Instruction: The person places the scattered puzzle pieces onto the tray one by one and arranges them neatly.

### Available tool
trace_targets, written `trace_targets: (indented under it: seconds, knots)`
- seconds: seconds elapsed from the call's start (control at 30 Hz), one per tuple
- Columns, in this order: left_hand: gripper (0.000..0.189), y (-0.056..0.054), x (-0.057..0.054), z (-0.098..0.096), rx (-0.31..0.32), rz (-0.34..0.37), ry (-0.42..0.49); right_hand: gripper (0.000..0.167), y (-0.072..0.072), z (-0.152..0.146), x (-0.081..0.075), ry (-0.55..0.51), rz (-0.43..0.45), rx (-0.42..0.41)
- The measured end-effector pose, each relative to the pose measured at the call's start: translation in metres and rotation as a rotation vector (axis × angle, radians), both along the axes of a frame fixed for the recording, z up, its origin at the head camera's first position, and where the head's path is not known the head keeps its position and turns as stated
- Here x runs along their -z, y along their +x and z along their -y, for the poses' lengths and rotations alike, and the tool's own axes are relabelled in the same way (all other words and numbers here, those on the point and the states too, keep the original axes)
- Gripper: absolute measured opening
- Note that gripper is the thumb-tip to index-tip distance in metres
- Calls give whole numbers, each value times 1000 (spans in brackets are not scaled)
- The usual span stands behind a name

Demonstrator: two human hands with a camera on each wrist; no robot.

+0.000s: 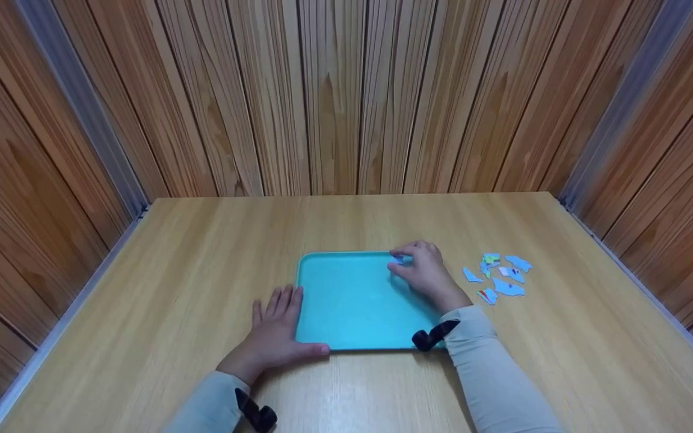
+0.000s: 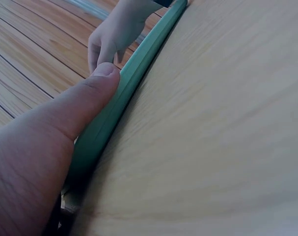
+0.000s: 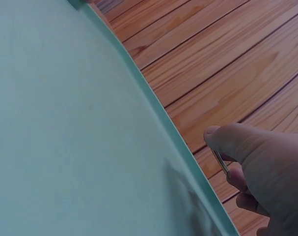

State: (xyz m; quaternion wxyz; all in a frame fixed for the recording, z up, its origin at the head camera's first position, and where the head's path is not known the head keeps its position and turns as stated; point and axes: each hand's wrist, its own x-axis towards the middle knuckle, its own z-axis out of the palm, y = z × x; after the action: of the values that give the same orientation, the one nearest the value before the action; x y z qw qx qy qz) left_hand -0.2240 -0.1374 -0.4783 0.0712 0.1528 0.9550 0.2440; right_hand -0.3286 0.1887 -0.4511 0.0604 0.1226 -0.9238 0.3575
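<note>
Piece of blue-printed card (image 1: 400, 260) sits pinched between the thumb and fingers of my right hand (image 1: 428, 276), at the tray's 1 o'clock, by its far rim. The grip is narrow, closed on the card; from the right wrist I see only its thin edge, slanting from 11 toward 5 o'clock. My fingers hide most of it, so I cannot tell its long axis or which way it points.

Below it lies the turquoise tray (image 1: 346, 304), its longer sides running from 9 to 3 o'clock. At its 8 o'clock my left hand (image 1: 277, 343) rests spread wide, straight fingers against the side rim, thumb along the near edge.

Out at 3 o'clock from the tray, loose pieces (image 1: 508, 287) lie scattered on the tabletop (image 1: 214, 252). The broad blue one there stretches from 10 to 4 o'clock; a small blue sliver (image 1: 471, 275) at the cluster's 9 o'clock slants from 11 to 4, and a yellow-green piece (image 1: 491, 259) sits at its 12. Beyond, at 12 o'clock, stands the plank wall (image 1: 334, 96)
</note>
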Motion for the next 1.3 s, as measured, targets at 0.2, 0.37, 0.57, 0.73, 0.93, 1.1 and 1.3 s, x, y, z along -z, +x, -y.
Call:
trace_targets:
  seconds: [0.2,0.37,0.57,0.73,0.93,1.1,1.3]
  knots:
    - [133,0,1,0,1,0,5,33,3,22,3,21,6,-29]
    - [134,-1,3,-2,-6,6,-16,31,3,38,7,42,-30,-63]
    - [135,0,3,-2,-8,15,-10,30,6,57,12,65,-17,-79]
    - [136,-1,0,-1,-3,35,-25,30,8,73,17,88,7,-103]
    - [136,-1,0,0,2,45,-33,31,7,94,18,126,23,-131]
    - [136,-2,0,0,5,46,-32,32,7,107,19,137,16,-121]
    - [136,-1,1,0,2,35,-28,31,7,116,23,121,-24,-126]
